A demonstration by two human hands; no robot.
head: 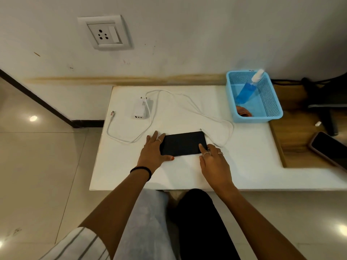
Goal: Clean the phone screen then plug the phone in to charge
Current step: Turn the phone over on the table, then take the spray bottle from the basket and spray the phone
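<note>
A black phone [183,143] lies flat, screen dark, on the white table [187,175]. My left hand [154,149] holds its left end, fingers past the far edge and thumb along the near edge. My right hand [212,160] is at the right end, with a straight index finger touching the near right corner. A white charger adapter [139,108] lies behind the phone, and its white cable [187,101] loops loosely across the table, unplugged. One cable end [113,113] lies at the left edge. A wall socket [106,32] sits above, with nothing plugged into it.
A blue plastic basket [253,117] at the back right holds a blue spray bottle [247,87] and an orange cloth [244,111]. A second phone [330,149] lies on the wooden surface to the right, near a black chair base [326,109].
</note>
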